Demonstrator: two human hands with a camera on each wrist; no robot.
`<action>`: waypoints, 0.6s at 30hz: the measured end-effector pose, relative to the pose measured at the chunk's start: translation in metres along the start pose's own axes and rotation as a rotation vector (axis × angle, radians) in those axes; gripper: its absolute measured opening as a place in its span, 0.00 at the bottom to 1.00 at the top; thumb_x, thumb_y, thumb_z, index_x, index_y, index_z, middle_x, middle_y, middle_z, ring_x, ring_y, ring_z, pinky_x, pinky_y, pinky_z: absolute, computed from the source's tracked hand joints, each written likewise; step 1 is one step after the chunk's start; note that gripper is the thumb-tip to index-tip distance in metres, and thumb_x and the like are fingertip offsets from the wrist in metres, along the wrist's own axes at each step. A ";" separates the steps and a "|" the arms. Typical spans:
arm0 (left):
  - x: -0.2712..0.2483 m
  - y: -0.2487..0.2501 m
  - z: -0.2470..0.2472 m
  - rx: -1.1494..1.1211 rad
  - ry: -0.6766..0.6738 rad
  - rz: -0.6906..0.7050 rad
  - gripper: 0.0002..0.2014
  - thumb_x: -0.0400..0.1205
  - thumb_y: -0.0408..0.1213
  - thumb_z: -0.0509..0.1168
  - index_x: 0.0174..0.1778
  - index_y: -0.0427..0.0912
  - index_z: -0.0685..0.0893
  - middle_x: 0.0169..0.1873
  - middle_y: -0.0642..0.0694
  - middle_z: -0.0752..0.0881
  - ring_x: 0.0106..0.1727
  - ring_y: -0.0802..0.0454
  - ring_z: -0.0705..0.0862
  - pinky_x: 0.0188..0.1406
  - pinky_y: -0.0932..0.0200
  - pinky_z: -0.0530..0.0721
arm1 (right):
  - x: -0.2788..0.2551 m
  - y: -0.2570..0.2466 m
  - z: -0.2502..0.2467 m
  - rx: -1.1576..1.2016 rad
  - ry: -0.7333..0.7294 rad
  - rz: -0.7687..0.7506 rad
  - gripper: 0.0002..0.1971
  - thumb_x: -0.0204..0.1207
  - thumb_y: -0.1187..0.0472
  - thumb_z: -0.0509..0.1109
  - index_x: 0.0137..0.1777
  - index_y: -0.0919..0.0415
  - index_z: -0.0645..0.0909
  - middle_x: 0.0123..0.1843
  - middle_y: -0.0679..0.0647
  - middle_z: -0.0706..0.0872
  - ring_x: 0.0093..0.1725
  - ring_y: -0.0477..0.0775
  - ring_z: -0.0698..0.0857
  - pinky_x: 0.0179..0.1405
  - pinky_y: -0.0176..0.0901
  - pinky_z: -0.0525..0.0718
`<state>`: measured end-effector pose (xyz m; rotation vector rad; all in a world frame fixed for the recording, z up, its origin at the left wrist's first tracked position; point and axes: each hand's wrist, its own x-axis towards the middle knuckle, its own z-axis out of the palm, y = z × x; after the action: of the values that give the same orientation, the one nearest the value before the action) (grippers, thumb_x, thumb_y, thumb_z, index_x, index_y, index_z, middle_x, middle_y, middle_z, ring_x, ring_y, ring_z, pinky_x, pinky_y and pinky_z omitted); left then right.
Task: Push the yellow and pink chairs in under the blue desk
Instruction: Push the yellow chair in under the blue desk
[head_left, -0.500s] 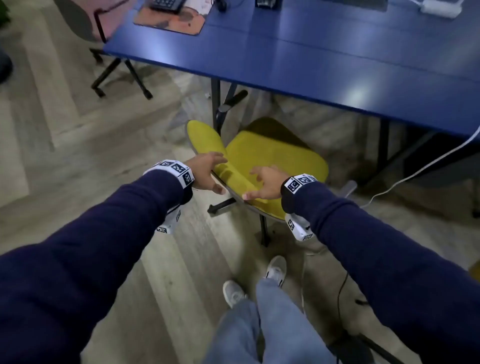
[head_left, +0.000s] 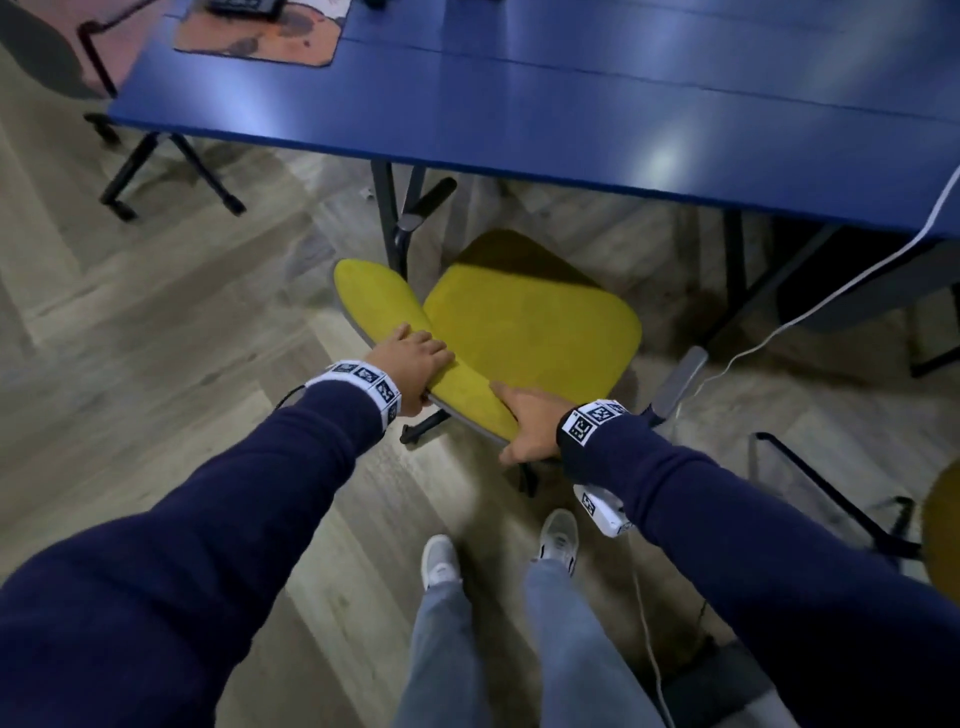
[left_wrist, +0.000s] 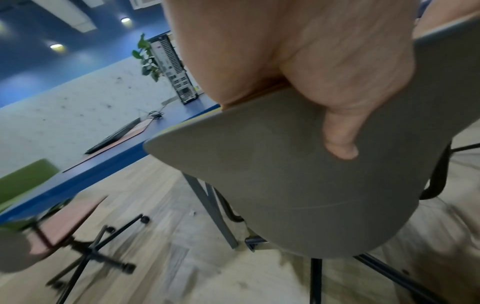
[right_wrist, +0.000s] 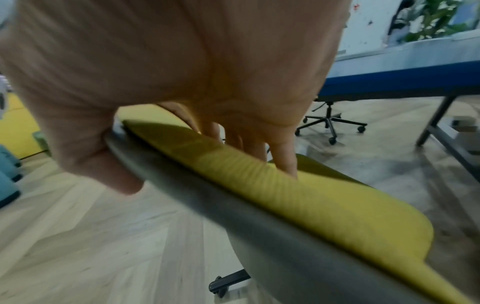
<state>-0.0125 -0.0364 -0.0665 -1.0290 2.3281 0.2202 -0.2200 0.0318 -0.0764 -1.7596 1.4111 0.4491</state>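
Pink chair (head_left: 111, 49): sitting at the counter's far left corner, mostly out of frame
Left hand (head_left: 410, 364): gripping the backrest top, thumb behind on the grey shell
Yellow chair (head_left: 530, 317): yellow upholstery, grey back, seat facing the blue counter (head_left: 571, 104), front edge lying in its shadow
Right hand (head_left: 530, 421): clamping the backrest's right end

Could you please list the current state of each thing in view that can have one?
Yellow chair: seat partly under the desk, backrest gripped by both hands.
Pink chair: beside the desk's end.
Blue desk: standing.
Left hand: grips backrest top.
Right hand: grips backrest top.
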 end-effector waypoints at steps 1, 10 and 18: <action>0.005 -0.001 -0.001 0.014 -0.001 0.032 0.40 0.75 0.45 0.71 0.83 0.48 0.63 0.81 0.45 0.69 0.82 0.43 0.66 0.84 0.41 0.57 | 0.002 0.000 0.002 0.014 -0.002 0.013 0.58 0.66 0.46 0.80 0.89 0.54 0.46 0.82 0.61 0.71 0.75 0.64 0.77 0.69 0.54 0.81; 0.016 0.002 -0.011 0.016 0.057 0.121 0.27 0.73 0.37 0.68 0.71 0.40 0.77 0.66 0.41 0.84 0.67 0.42 0.81 0.72 0.47 0.77 | -0.012 -0.011 0.026 -0.119 0.252 0.113 0.41 0.72 0.61 0.73 0.84 0.65 0.59 0.75 0.65 0.77 0.70 0.67 0.79 0.66 0.57 0.80; 0.035 0.017 -0.028 -0.059 0.087 0.132 0.16 0.76 0.34 0.63 0.60 0.37 0.79 0.57 0.39 0.86 0.59 0.40 0.83 0.62 0.49 0.81 | -0.011 0.021 0.009 -0.182 0.349 0.138 0.41 0.72 0.65 0.76 0.84 0.66 0.61 0.80 0.65 0.74 0.79 0.63 0.73 0.78 0.55 0.70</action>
<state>-0.0557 -0.0569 -0.0648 -0.9306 2.4840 0.3024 -0.2405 0.0452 -0.0818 -1.9636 1.7917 0.3637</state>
